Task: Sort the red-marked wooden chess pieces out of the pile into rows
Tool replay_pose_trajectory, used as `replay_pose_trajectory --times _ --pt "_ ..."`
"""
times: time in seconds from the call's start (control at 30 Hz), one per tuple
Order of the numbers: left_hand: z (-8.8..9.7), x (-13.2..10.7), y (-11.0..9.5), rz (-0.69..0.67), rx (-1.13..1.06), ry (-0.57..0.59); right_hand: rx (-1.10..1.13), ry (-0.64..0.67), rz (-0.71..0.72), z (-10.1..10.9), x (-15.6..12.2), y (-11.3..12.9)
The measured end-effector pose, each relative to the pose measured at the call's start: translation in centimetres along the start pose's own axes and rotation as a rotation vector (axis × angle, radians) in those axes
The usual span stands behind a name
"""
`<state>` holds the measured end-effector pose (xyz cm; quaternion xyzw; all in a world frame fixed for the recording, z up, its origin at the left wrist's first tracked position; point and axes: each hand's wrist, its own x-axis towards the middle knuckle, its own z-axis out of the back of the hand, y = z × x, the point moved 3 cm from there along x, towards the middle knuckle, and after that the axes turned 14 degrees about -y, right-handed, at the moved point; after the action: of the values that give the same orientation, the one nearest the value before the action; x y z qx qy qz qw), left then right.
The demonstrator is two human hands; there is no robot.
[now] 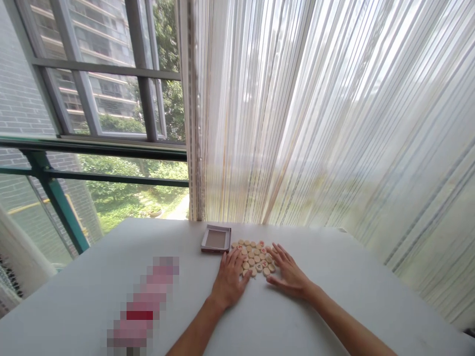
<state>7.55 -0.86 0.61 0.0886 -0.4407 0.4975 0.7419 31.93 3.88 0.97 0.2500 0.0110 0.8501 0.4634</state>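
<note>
Round, pale wooden Chinese chess pieces (257,259) lie flat in a close cluster on the white table. A few show red or dark characters; many look blank on top. My left hand (230,278) rests against the cluster's left side, palm down with the fingers stretched out, partly covering some pieces. On the other side my right hand (287,272) lies along the right edge of the cluster, fingers spread and thumb apart. Neither hand has a piece gripped. Just beyond my left fingertips is a shallow, open square box (216,239).
The white table (185,306) stretches out around the pieces. A pixelated pink area (143,299) covers something on the left. Behind the table hang sheer striped curtains (267,123), beside a window and a green railing (55,198).
</note>
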Motion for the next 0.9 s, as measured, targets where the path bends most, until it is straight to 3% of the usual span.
replay_pose_trajectory --times 0.17,0.3,0.57,0.73,0.9 --pt "-0.1 0.1 0.2 0.015 -0.009 -0.007 -0.01 0.04 0.046 -0.1 2.6 1.1" --pt "0.0 0.1 0.1 0.012 -0.007 -0.026 -0.001 0.034 -0.013 -1.1 4.6 1.2" --pt "1.3 0.9 -0.2 0.038 -0.029 -0.094 0.051 -0.112 -0.032 -1.5 4.2 1.1" --pt "1.5 2.1 2.1 0.091 0.12 -0.161 0.142 -0.275 -0.136 -1.4 4.2 0.4" --pt "1.1 2.5 5.3 0.128 0.262 -0.106 0.278 -0.398 -0.258 -1.1 3.9 -1.1"
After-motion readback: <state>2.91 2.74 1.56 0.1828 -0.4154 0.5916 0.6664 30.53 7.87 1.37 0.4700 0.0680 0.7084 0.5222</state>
